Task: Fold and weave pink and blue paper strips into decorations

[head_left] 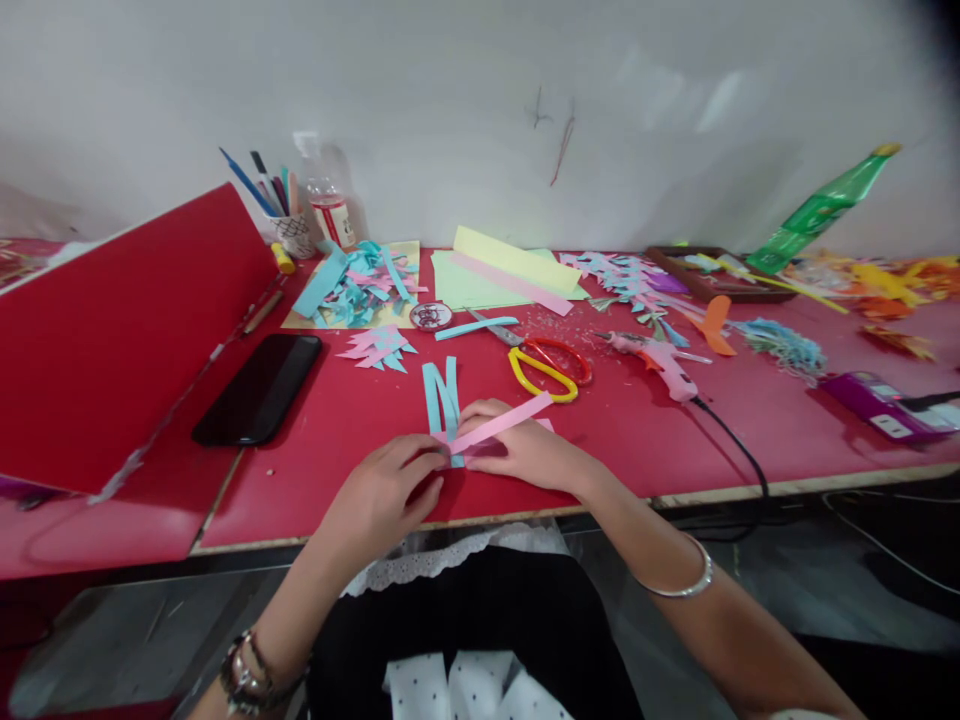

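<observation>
Between my hands, close to the table's front edge, a pink paper strip [504, 424] crosses folded blue paper strips [441, 398]. My left hand [394, 480] has its fingertips closed on the left side of the crossing. On the other side, my right hand [517, 450] pinches the strips, and the pink strip's free end slants up over its fingers. Both blue ends point away from me toward the wall. The fold itself is partly hidden by my fingers. Just beyond my right hand lie scissors [544, 372] with one yellow and one red handle, their blades apart.
Left are a black phone [259, 390] and a leaning red board [135, 340]. Behind lie blue and pink paper scraps [360, 290] and pale paper sheets [480, 285]. To the right are a pink glue gun [660, 362] with a trailing cord, and a tilted green bottle [821, 212].
</observation>
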`<action>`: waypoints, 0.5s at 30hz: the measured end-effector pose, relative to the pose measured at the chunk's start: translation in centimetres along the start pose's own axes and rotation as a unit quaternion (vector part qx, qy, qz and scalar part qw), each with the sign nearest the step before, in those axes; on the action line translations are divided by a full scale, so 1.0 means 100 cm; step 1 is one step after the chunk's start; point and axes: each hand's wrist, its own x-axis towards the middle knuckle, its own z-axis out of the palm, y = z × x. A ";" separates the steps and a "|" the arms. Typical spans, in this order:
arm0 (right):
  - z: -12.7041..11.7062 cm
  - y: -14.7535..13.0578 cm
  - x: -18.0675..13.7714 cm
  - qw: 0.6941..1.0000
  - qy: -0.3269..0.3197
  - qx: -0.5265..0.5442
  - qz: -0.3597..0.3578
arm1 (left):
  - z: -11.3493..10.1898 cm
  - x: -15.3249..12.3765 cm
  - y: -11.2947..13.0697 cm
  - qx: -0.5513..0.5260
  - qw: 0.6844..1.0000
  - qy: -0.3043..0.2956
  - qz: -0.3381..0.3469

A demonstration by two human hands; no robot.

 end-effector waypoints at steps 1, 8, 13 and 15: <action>0.000 0.000 0.000 1.000 0.001 0.003 0.002 | 0.000 0.000 0.000 0.007 1.000 0.001 0.005; 0.006 -0.002 0.003 1.000 0.010 -0.005 0.000 | 0.000 -0.002 0.001 0.087 0.995 -0.005 0.051; -0.006 0.003 0.003 1.000 -0.002 -0.029 -0.007 | -0.001 -0.001 0.002 0.090 0.995 -0.014 0.043; -0.022 0.007 0.004 0.998 0.004 -0.055 -0.018 | -0.002 -0.001 0.002 0.079 0.996 -0.014 0.040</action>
